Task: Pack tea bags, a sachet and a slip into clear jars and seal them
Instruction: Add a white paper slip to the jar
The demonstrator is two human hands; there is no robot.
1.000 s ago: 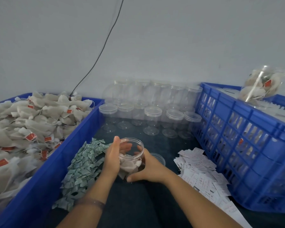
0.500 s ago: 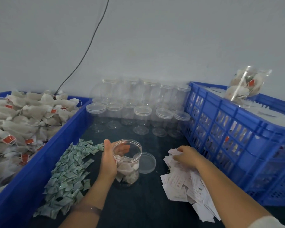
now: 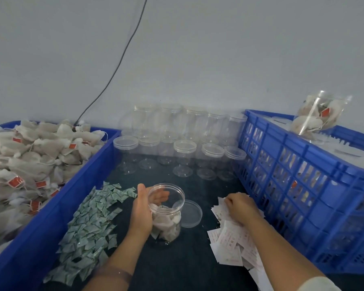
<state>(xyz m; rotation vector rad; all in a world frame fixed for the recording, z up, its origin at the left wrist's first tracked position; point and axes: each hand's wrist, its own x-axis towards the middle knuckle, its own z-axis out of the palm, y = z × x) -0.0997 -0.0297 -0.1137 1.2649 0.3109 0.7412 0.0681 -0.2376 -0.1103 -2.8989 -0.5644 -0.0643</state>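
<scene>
A clear open jar (image 3: 170,219) stands on the dark table, partly filled with tea bags. My left hand (image 3: 142,211) wraps around its left side. Its clear lid (image 3: 190,213) lies flat just right of it. My right hand (image 3: 241,207) rests with curled fingers on the pile of white paper slips (image 3: 233,242) at the right; whether it pinches a slip is hidden. Green sachets (image 3: 90,225) lie heaped left of the jar. A blue tray at far left holds many tea bags (image 3: 27,156) with red tags.
Several empty clear jars (image 3: 184,152) with lids stand stacked at the back by the wall. A blue slatted crate (image 3: 307,185) at the right carries a filled jar (image 3: 317,116) lying on top. The blue tray's wall (image 3: 57,208) borders the sachets. A black cable runs down the wall.
My right hand left the jar and moved right onto the slip pile, where it now sits. My left hand kept its hold on the jar.
</scene>
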